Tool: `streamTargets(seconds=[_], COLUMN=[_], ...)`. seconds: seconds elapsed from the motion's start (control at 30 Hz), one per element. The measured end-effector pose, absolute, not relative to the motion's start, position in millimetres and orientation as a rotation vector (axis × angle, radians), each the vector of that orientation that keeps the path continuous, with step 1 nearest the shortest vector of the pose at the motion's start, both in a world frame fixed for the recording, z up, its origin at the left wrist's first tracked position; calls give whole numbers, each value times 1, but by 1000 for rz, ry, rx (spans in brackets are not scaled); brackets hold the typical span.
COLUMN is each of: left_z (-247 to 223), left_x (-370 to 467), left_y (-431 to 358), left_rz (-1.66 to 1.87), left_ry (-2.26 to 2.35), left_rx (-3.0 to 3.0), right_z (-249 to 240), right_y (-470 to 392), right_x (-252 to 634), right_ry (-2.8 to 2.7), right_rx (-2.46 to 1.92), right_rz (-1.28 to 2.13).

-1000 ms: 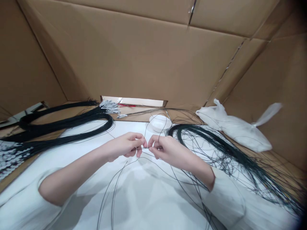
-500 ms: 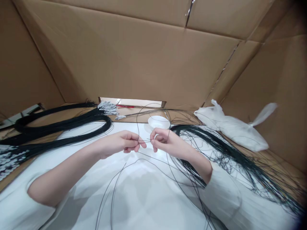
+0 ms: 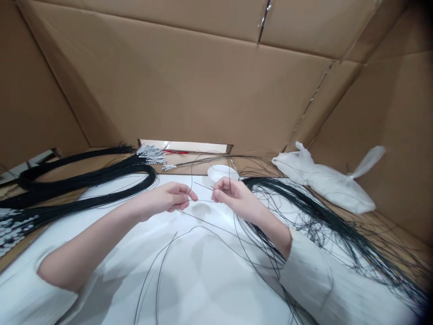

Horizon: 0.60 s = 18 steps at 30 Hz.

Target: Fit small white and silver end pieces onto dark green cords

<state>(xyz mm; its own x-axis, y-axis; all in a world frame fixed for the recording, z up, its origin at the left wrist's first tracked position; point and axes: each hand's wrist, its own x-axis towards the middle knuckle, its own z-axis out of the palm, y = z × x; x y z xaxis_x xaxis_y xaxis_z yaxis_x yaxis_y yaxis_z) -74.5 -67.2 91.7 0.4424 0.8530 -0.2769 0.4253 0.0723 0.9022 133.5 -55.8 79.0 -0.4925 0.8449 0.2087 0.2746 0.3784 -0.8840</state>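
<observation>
Thin dark cord stretches between my two hands over the white surface. My left hand is closed on it, thumb and fingers pinched together. To the right, my right hand pinches cord too, and a short dark end sticks out leftward from its fingertips. A small gap separates the hands. Loose cords hang and curve below them. Just behind my right hand sits a white round dish. What lies inside the curled fingers is hidden.
Black cord bundles with white beaded ends lie on the left. A dark green cord bundle runs along the right. Behind it rests a tied white plastic bag. Cardboard walls rise around the work surface.
My left hand has moved slightly left, widening the gap between my hands. A short cord end now points up and left from my right fingertips.
</observation>
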Motion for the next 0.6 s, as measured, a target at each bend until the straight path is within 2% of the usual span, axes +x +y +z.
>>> streamTargets(seconds=[0.3, 0.6], left_z=[108, 137], left_x=[-92, -126], left_y=[-66, -79], left_rz=[518, 469], left_ry=[1383, 1594], left_rx=[1737, 1961], right_z=[63, 96], right_y=[-41, -28], right_x=[142, 189], right_ry=[-1791, -1835], right_rx=[-1000, -1109], right_rz=[1125, 1106])
